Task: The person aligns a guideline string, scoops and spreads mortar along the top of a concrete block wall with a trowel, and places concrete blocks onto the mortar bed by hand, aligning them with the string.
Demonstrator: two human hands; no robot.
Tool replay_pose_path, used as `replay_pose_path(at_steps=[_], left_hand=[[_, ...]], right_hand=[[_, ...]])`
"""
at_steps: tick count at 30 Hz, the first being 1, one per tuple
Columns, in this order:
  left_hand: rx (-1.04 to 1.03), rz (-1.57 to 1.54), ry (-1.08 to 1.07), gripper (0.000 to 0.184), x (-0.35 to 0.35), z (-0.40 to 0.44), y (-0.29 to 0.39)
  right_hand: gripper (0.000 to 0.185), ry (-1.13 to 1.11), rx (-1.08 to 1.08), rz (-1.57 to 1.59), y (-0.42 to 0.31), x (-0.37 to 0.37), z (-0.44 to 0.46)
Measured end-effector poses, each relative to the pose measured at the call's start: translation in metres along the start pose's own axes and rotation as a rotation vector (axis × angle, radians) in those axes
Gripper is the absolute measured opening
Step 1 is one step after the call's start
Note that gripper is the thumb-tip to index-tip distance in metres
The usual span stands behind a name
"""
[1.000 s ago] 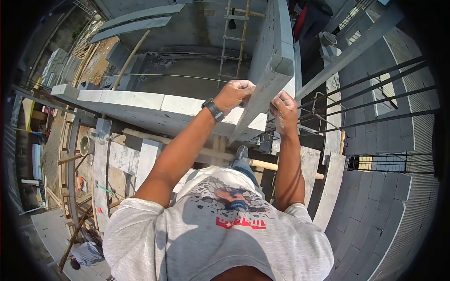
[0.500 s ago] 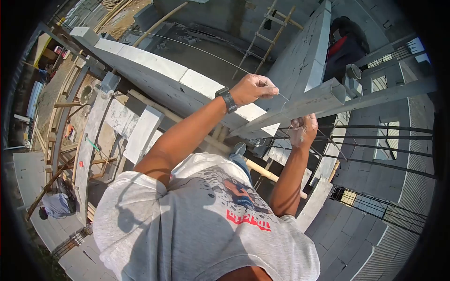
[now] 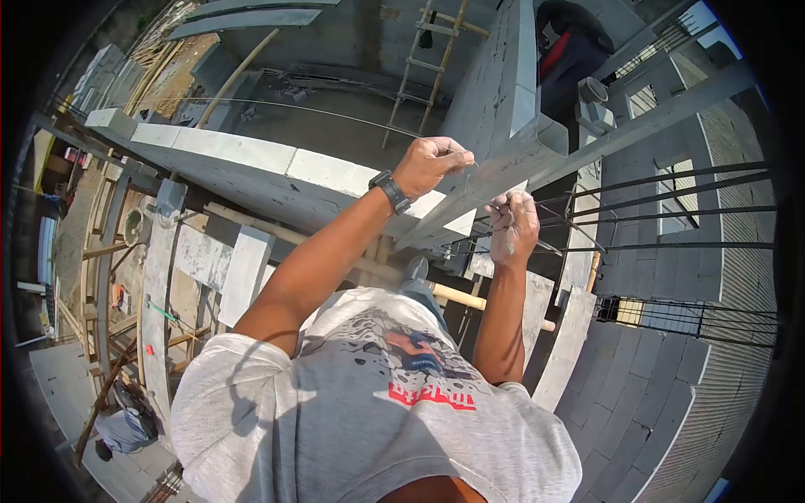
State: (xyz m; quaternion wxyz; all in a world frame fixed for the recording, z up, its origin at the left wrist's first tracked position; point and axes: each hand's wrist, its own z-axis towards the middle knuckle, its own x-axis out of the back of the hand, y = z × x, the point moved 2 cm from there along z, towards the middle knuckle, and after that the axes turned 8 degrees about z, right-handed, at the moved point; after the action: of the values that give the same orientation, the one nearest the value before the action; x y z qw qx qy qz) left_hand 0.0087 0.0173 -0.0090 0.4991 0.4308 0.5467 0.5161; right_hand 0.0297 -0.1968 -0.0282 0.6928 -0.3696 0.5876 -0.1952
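Observation:
My left hand (image 3: 432, 167), with a black watch on the wrist, pinches a thin string (image 3: 352, 118) between thumb and forefinger. The string stretches away to the far left above the pale block wall (image 3: 243, 151). Beside that hand stands a grey hollow metal post (image 3: 495, 168), its open end toward me. My right hand (image 3: 513, 226) is on the other side of the post, close to its edge. The fingers there are curled with thumb and forefinger drawn together, and what they hold, if anything, is too small to make out. Whitish dust coats the fingertips.
Steel rebars (image 3: 671, 248) jut out at the right. A bamboo ladder (image 3: 423, 67) leans behind the wall, and another person (image 3: 574, 42) is beyond the post. Below me lie bamboo poles (image 3: 457, 295) and planks (image 3: 157, 310). A bucket (image 3: 592, 90) sits at upper right.
The view has shifted, so the wall and post appear farther left. My right hand has turned, its curled fingers now showing more plainly near the post. My left hand still pinches the string.

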Motion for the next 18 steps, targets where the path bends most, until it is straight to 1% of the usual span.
replay_pose_path(at_steps=[1, 3, 6, 7, 8, 10, 11, 13, 15, 16, 18], left_hand=[[0.026, 0.001, 0.006, 0.021, -0.001, -0.001, 0.002], [0.084, 0.011, 0.014, 0.021, -0.002, -0.004, 0.004], [0.135, 0.005, -0.076, 0.024, 0.01, -0.011, 0.001], [0.285, -0.043, -0.226, 0.027, 0.017, -0.021, 0.016], [0.359, -0.003, -0.265, 0.029, 0.026, -0.026, 0.015], [0.323, 0.38, -0.348, 0.034, 0.028, -0.044, 0.039], [0.268, 0.455, -0.371, 0.027, 0.026, -0.052, 0.056], [0.108, 0.446, -0.243, 0.018, 0.023, -0.059, 0.079], [-0.135, 0.711, -0.058, 0.011, 0.023, -0.053, 0.098], [-0.344, 1.033, -0.075, 0.013, 0.013, -0.047, 0.117], [-0.449, 1.168, -0.187, 0.014, 0.004, -0.031, 0.119]], right_hand=[[0.017, -0.026, 0.019, 0.027, 0.003, 0.001, -0.001], [0.018, 0.023, 0.018, 0.043, 0.006, -0.002, -0.007], [0.017, 0.07, 0.012, 0.112, 0.01, -0.008, -0.013], [0.018, 0.07, 0.002, 0.122, 0.01, -0.007, -0.015], [0.019, 0.074, 0.004, 0.126, 0.009, -0.009, -0.015], [0.021, 0.071, -0.001, 0.137, 0.009, -0.01, -0.016], [0.021, 0.064, -0.005, 0.145, 0.01, -0.01, -0.016], [0.022, 0.057, -0.003, 0.151, 0.009, -0.01, -0.016], [0.023, 0.054, 0.002, 0.148, 0.01, -0.011, -0.016], [0.024, 0.047, -0.002, 0.17, 0.012, -0.01, -0.016], [0.023, 0.053, -0.004, 0.18, 0.011, -0.011, -0.016]])
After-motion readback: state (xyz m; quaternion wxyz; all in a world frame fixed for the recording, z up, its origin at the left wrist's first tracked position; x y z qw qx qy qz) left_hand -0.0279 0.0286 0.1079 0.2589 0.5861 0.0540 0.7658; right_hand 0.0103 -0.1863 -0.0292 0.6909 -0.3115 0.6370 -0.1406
